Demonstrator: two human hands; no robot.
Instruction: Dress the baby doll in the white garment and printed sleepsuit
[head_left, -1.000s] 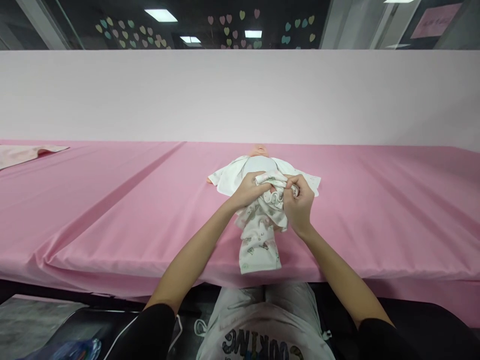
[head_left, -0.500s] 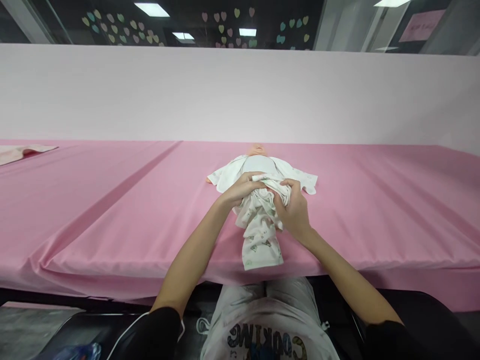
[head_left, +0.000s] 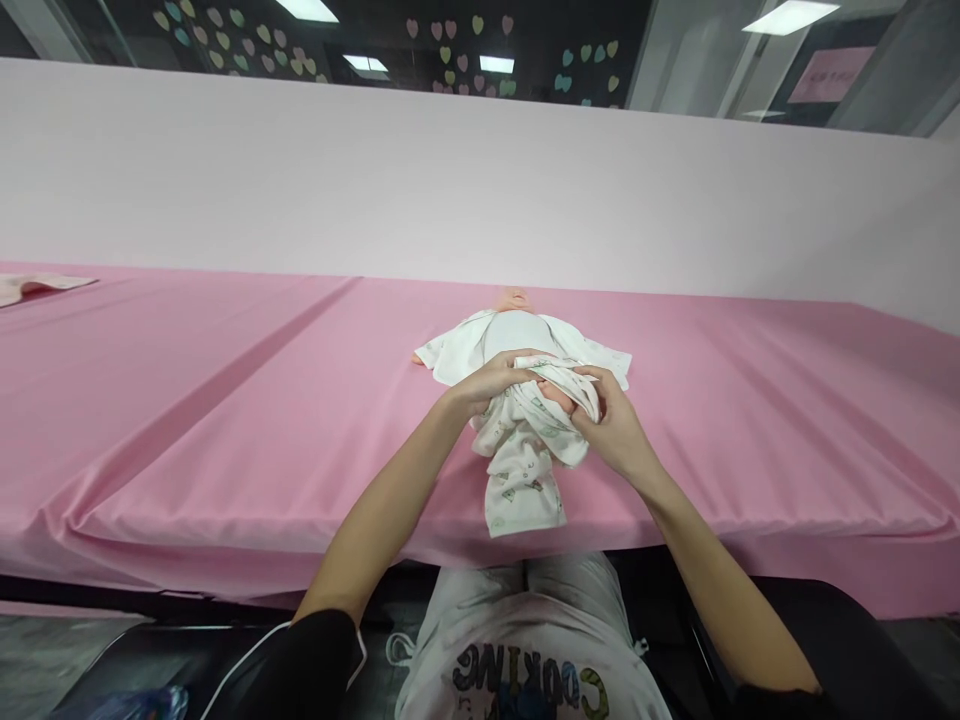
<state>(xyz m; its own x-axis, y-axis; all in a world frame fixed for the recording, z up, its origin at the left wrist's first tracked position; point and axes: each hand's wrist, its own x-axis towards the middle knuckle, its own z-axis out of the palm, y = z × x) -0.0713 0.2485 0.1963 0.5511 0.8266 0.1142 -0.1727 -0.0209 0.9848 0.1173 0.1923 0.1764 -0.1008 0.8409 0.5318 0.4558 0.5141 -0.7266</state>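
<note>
A baby doll (head_left: 514,299) lies on its back on the pink-covered table, its head toward the wall. It wears a white top (head_left: 459,350) with the sleeves spread to both sides. White printed baby pants (head_left: 523,490) are bunched over its lower body, one leg of them hanging toward the table's front edge. My left hand (head_left: 491,382) grips the gathered cloth from the left. On the other side, my right hand (head_left: 613,428) pinches the edge of the pants and holds it outward. Skin-coloured doll limb (head_left: 555,395) shows inside the opening; the rest is covered.
Pink cloth (head_left: 247,420) covers the table, with long creases. A folded pale cloth (head_left: 45,284) lies at the far left. Behind the table stands a white partition (head_left: 480,190). Black chairs (head_left: 832,625) are at the near edge beside my lap.
My right hand has moved slightly right, pulling the bunched pants wider. More of the doll's limb now shows in the opening. My left hand has stayed nearly in place.
</note>
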